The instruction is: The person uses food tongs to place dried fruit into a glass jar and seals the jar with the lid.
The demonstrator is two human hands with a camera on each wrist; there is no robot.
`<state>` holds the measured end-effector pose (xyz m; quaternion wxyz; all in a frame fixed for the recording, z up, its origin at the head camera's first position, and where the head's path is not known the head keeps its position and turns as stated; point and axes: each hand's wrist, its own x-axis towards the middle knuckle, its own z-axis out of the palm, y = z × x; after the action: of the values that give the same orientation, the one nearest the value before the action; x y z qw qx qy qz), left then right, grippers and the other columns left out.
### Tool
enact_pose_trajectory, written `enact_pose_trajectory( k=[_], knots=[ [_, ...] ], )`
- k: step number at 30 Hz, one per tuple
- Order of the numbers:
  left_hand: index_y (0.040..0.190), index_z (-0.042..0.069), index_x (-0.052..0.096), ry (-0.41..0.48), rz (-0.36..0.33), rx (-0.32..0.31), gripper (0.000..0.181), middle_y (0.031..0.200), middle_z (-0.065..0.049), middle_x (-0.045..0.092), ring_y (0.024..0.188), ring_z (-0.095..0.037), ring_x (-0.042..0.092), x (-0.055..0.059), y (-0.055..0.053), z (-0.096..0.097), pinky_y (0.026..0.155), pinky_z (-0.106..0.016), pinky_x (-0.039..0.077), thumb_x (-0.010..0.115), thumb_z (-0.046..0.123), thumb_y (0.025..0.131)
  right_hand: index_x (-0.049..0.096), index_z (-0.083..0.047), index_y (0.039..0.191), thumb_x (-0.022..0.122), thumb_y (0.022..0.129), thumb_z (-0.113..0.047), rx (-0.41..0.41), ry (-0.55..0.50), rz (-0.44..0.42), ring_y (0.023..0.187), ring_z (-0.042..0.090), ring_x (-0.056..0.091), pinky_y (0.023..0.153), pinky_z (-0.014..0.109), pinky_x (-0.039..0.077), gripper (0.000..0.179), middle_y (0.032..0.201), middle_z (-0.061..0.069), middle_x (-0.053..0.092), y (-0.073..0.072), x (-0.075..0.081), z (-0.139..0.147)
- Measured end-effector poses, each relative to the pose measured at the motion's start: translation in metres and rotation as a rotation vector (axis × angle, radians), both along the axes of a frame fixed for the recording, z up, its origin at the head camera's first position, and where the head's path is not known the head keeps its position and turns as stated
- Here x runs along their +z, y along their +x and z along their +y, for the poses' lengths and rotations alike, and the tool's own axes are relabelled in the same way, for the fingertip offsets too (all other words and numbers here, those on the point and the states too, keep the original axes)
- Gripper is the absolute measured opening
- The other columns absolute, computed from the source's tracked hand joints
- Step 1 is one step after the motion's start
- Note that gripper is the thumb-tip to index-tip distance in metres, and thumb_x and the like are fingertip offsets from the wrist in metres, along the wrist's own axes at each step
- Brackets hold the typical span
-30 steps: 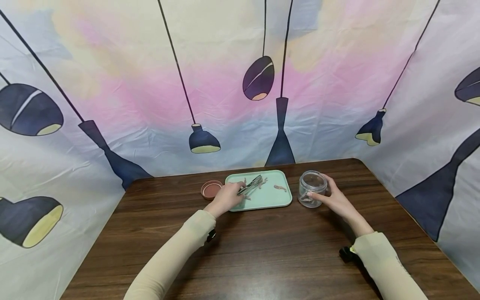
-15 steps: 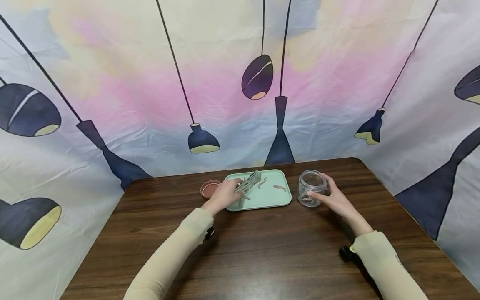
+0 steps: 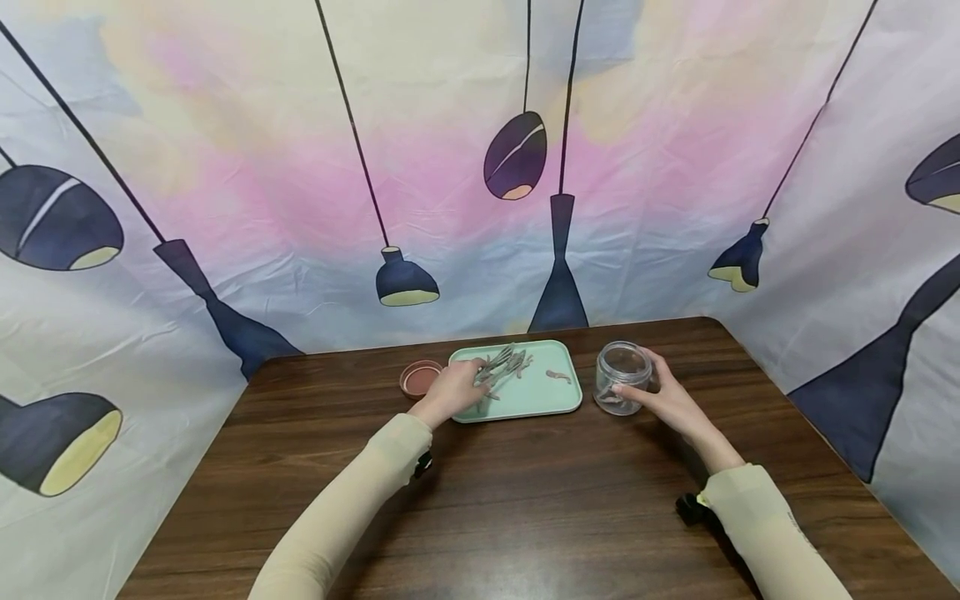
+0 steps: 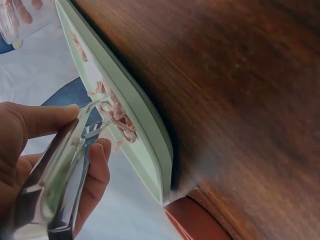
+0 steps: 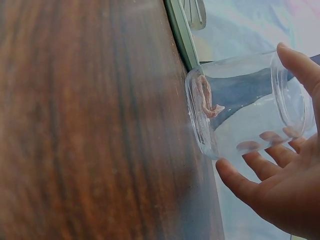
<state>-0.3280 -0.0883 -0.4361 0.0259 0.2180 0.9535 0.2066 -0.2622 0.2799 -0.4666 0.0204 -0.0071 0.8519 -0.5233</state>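
My left hand [image 3: 453, 390] holds a pair of metal tongs [image 4: 36, 186] between thumb and fingers. In the left wrist view the arms of the tongs stand apart, with their tips right at a small heap of wrinkled pinkish-brown dried strips [image 4: 120, 117]. These strips lie on a pale green tray [image 3: 546, 402]; another single strip [image 3: 558, 376] lies towards its right side. My right hand [image 3: 670, 400] grips a clear jar [image 3: 624, 373] standing uncovered to the right of the tray. Inside, at the jar's bottom, rests a similar strip [image 5: 207, 97].
A round reddish-brown lid [image 3: 422, 379] lies on the wooden table [image 3: 510, 500], just left of the tray and near my left hand. Behind the table's far edge hangs a cloth [image 3: 465, 192] printed with lamps.
The tongs draw back left, then come forward again over the heaped strips, their arms further apart than a second ago. My right hand and the jar stay in place.
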Motion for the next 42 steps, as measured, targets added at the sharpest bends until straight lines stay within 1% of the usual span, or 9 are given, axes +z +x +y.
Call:
enact_pose_trajectory(
  k=[13, 17, 20, 27, 30, 34, 37, 39, 42],
  knots=[
    [0.134, 0.002, 0.062, 0.009, 0.051, -0.024, 0.037, 0.112, -0.014, 0.07, 0.073, -0.017, 0.063, -0.001, 0.002, 0.003, 0.068, -0.037, 0.05, 0.066, 0.013, 0.098, 0.002, -0.016, 0.164, 0.075, 0.09, -0.048, 0.005, 0.014, 0.007, 0.148, 0.049, 0.015, 0.107, 0.069, 0.026, 0.108, 0.162, 0.028, 0.017, 0.0, 0.0, -0.001],
    [0.136, 0.004, 0.061, 0.032, 0.031, -0.009, 0.038, 0.098, -0.014, 0.07, 0.056, -0.013, 0.047, 0.0, 0.003, 0.001, 0.057, -0.033, 0.042, 0.064, 0.012, 0.098, 0.003, -0.016, 0.164, 0.074, 0.09, -0.047, 0.009, 0.003, 0.018, 0.147, 0.049, 0.019, 0.106, 0.067, 0.03, 0.106, 0.16, 0.028, 0.021, 0.001, 0.0, -0.002],
    [0.136, 0.004, 0.061, 0.075, 0.034, -0.003, 0.038, 0.086, -0.014, 0.067, 0.052, -0.012, 0.037, 0.003, 0.002, -0.001, 0.054, -0.032, 0.035, 0.063, 0.012, 0.099, 0.003, -0.016, 0.164, 0.074, 0.091, -0.044, 0.016, -0.007, 0.024, 0.146, 0.049, 0.021, 0.105, 0.066, 0.032, 0.105, 0.159, 0.029, 0.023, 0.001, 0.0, -0.002],
    [0.137, 0.004, 0.059, 0.141, 0.018, 0.011, 0.039, 0.067, -0.004, 0.061, 0.046, -0.013, 0.039, 0.013, 0.001, -0.006, 0.049, -0.03, 0.034, 0.064, 0.015, 0.1, 0.001, -0.015, 0.163, 0.073, 0.093, -0.04, 0.018, -0.018, 0.015, 0.148, 0.049, 0.017, 0.108, 0.067, 0.028, 0.104, 0.16, 0.029, 0.022, -0.001, -0.001, 0.0],
    [0.138, 0.004, 0.059, 0.137, 0.004, 0.025, 0.04, 0.066, -0.002, 0.06, 0.046, -0.012, 0.039, 0.013, 0.001, -0.007, 0.05, -0.031, 0.034, 0.064, 0.017, 0.1, 0.001, -0.016, 0.164, 0.074, 0.092, -0.042, 0.019, -0.015, 0.018, 0.147, 0.049, 0.018, 0.107, 0.067, 0.03, 0.105, 0.16, 0.029, 0.022, 0.0, 0.001, 0.0],
    [0.136, 0.003, 0.061, 0.106, 0.011, 0.041, 0.041, 0.084, -0.009, 0.068, 0.056, -0.015, 0.049, 0.009, 0.0, -0.008, 0.057, -0.034, 0.042, 0.067, 0.017, 0.098, 0.002, -0.017, 0.164, 0.074, 0.092, -0.044, 0.018, -0.013, 0.022, 0.148, 0.049, 0.018, 0.107, 0.067, 0.03, 0.105, 0.16, 0.028, 0.022, 0.002, 0.002, -0.001],
    [0.135, 0.001, 0.061, 0.077, 0.028, 0.048, 0.045, 0.11, -0.015, 0.07, 0.077, -0.023, 0.064, 0.005, -0.001, -0.009, 0.069, -0.04, 0.051, 0.07, 0.021, 0.096, 0.003, -0.016, 0.163, 0.074, 0.092, -0.043, 0.017, -0.015, 0.025, 0.148, 0.048, 0.017, 0.108, 0.067, 0.028, 0.105, 0.16, 0.027, 0.023, 0.002, 0.001, -0.001],
    [0.136, 0.0, 0.06, 0.067, 0.028, 0.051, 0.048, 0.121, -0.017, 0.068, 0.09, -0.029, 0.068, 0.002, -0.001, -0.008, 0.077, -0.045, 0.054, 0.07, 0.023, 0.095, 0.003, -0.016, 0.163, 0.074, 0.092, -0.042, 0.018, -0.019, 0.027, 0.148, 0.048, 0.017, 0.108, 0.067, 0.029, 0.104, 0.16, 0.028, 0.024, 0.001, 0.001, -0.001],
    [0.137, -0.001, 0.059, 0.06, 0.012, 0.055, 0.05, 0.124, -0.019, 0.066, 0.097, -0.033, 0.068, -0.003, -0.002, -0.008, 0.082, -0.049, 0.054, 0.07, 0.025, 0.096, 0.002, -0.016, 0.163, 0.074, 0.092, -0.041, 0.019, -0.023, 0.023, 0.148, 0.049, 0.017, 0.107, 0.067, 0.028, 0.104, 0.16, 0.028, 0.023, 0.001, 0.0, -0.001]
  ],
)
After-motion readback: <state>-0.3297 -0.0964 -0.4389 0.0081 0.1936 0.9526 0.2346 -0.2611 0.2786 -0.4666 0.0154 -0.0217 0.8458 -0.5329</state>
